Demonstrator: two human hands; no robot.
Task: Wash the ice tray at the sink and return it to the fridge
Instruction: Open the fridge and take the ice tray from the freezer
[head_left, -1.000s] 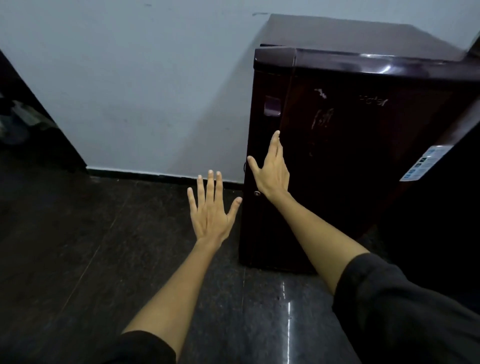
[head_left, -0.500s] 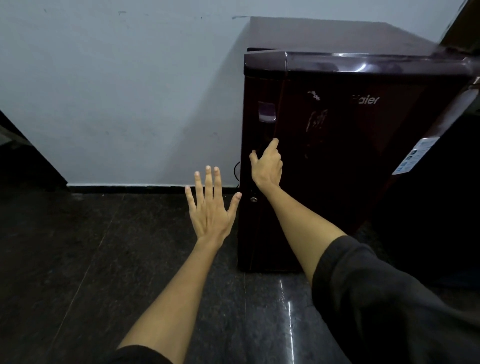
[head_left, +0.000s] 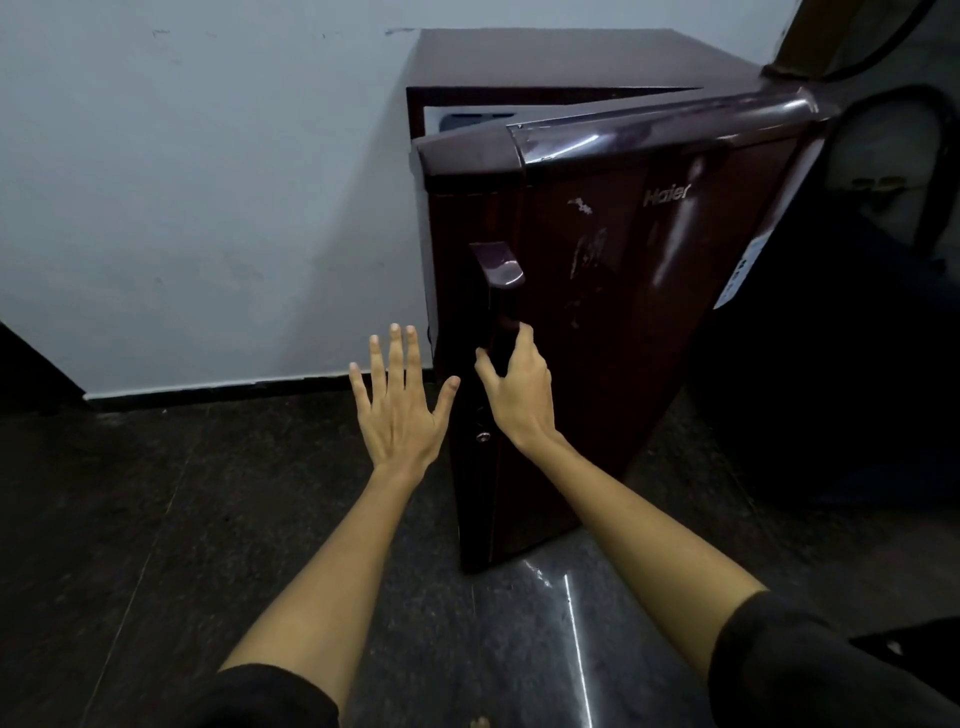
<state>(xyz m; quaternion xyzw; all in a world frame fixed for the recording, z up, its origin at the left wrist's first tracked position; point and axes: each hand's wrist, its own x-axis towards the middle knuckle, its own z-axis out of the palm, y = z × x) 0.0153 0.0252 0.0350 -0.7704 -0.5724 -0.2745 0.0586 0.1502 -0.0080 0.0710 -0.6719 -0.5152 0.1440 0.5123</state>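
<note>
A small dark maroon fridge (head_left: 613, 62) stands on the floor against a pale wall. Its door (head_left: 623, 322) is swung partly open toward me, and a strip of white interior (head_left: 467, 118) shows at the top left. My right hand (head_left: 514, 387) grips the lower part of the vertical door handle (head_left: 501, 291) with curled fingers. To the left of the door edge, my left hand (head_left: 397, 405) hovers with straight, spread fingers, touching nothing. No ice tray is in view.
Dark glossy stone floor (head_left: 208, 519) spreads left of the fridge and in front of it. A black skirting (head_left: 234, 392) runs along the wall base. A dark object (head_left: 857, 338) fills the right side behind the door. A keyhole (head_left: 483, 437) sits below the handle.
My right hand went from lying flat on the door to gripping the handle, and the door has swung open toward me. My left hand kept its spread pose.
</note>
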